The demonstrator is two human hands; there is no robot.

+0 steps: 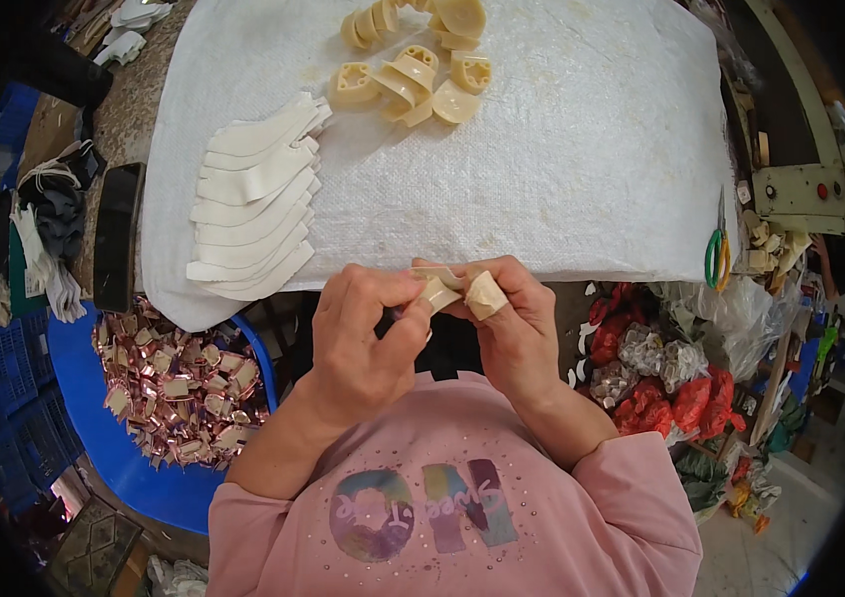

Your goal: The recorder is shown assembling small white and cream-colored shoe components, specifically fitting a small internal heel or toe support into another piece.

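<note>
My left hand (pixel 368 318) and my right hand (pixel 517 323) meet at the near edge of the covered table, fingers pinched together. Between them is a small cream shoe heel (pixel 441 295), with a thin pale strip (pixel 439 273) along its far side. Fingers hide much of both. A cream wrap (pixel 485 296) covers my right thumb tip. Beyond my left hand, white cover pieces (pixel 253 204) lie overlapped in a fanned row. Several cream plastic heels (pixel 408 85) sit in a cluster farther back, some showing hollow ends.
White woven sheeting (pixel 542 169) covers the table. At left, a blue basin (pixel 159 488) holds many metallic pink heels (pixel 184 388); a black phone (pixel 118 237) lies above it. Scissors (pixel 717 254) with green and orange handles hang at the right edge, above red plastic bags (pixel 681 403).
</note>
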